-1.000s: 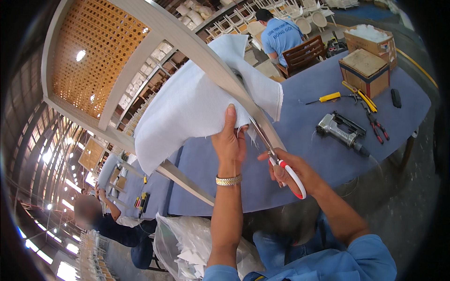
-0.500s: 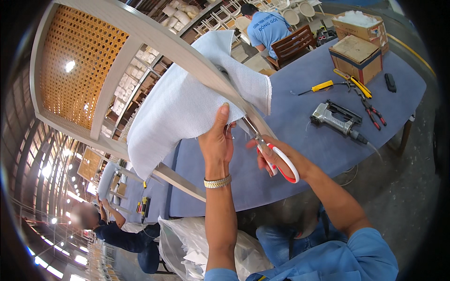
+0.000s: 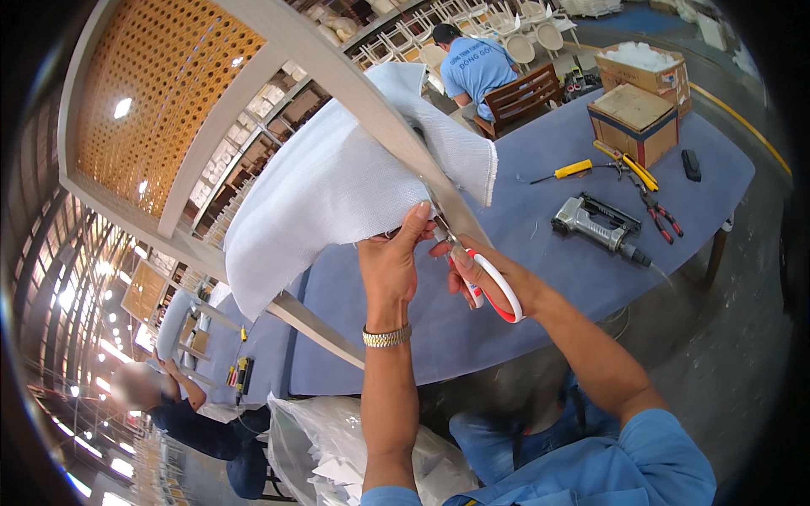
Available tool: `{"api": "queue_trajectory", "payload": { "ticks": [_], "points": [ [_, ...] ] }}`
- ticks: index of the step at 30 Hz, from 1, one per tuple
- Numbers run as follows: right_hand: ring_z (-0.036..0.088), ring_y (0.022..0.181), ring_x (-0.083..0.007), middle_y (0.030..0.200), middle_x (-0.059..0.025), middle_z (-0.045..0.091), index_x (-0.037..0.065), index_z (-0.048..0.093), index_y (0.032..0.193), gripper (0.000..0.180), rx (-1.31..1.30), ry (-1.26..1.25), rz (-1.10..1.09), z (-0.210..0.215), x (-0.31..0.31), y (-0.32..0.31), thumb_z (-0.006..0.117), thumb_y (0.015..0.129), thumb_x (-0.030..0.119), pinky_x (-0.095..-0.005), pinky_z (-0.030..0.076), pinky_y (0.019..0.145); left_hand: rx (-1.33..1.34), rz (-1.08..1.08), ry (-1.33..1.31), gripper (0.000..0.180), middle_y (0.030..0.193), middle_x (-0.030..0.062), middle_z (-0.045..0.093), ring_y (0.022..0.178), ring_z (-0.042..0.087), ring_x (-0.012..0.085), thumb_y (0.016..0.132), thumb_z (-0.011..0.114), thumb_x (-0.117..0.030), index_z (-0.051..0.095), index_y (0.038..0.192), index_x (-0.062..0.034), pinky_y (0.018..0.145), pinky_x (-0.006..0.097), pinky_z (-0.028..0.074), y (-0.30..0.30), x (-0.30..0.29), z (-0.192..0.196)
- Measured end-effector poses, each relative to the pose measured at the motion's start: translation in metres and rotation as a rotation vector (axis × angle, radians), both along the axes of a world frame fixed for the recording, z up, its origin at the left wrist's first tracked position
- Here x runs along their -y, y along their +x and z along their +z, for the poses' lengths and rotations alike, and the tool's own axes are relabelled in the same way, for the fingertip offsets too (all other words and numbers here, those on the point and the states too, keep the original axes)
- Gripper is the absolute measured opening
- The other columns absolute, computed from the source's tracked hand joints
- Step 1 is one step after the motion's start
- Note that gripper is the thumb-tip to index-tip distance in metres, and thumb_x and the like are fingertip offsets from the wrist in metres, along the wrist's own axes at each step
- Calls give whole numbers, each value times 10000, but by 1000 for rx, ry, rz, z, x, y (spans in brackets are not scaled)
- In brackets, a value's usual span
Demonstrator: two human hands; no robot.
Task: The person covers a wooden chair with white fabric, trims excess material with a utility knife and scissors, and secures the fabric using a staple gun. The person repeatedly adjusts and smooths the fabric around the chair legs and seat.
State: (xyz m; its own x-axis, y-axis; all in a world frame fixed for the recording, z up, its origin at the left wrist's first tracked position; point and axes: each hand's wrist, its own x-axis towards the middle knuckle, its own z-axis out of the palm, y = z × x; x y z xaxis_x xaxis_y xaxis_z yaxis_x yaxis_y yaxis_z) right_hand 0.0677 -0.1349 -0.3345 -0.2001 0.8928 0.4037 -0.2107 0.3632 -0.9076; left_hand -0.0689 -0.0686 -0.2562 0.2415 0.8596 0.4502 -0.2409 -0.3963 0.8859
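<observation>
You are pinching the white fabric (image 3: 337, 185) with your left hand (image 3: 390, 270), thumb and fingers closed on its lower edge just beside the chair frame rail (image 3: 371, 110). The cloth looks soft, light and floppy (so hold it taut near the cut). Your right hand (image 3: 485, 274) is gripping the red-handled scissors (image 3: 489, 287), fingers closed through the loops, blades meeting the fabric at the rail.

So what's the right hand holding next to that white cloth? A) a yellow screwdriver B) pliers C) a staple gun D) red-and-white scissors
D: the right hand grips the red-and-white scissors at the white cloth, which the left hand holds; the screwdriver, staple gun and pliers lie on the table.
</observation>
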Motion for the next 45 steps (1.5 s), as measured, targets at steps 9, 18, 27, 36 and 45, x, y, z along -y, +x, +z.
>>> {"api": "queue_trajectory", "payload": {
  "ticks": [9,18,27,36,45],
  "points": [
    [475,456,-75,626,19,477,84,564,994,511,-114,-57,-202,2,13,-32,571,947,593,-252,407,413,7,-26,38,178,783,75,674,653,598,133,859,776,-104,699,924,43,602,267,491,-15,-4,-4],
    [514,531,-101,676,-4,509,80,564,1154,576,-115,-47,-168,23,-3,-39,464,983,621,-264,456,493,45,-81,30,154,709,53,647,594,563,113,860,773,-98,689,840,29,551,255,440,-24,-9,-6],
    [514,459,-98,609,-11,498,65,560,880,566,-59,-1,-392,29,0,-52,515,959,624,-266,413,390,-9,-81,33,215,675,32,631,566,522,91,846,793,-165,692,794,17,545,251,404,-33,-13,-3],
    [520,444,-102,622,-16,522,50,579,941,597,-9,27,-399,50,-8,-43,472,970,637,-259,418,394,-2,-100,37,221,624,6,578,571,469,91,873,761,-150,685,731,2,538,267,352,-30,-12,-5],
    [502,415,-115,618,-30,508,38,555,936,573,63,29,-420,55,-12,-46,489,978,606,-275,431,375,56,-163,-1,226,637,27,595,559,483,79,873,762,-174,687,776,16,529,240,361,-39,-17,-4]
  ]
}}
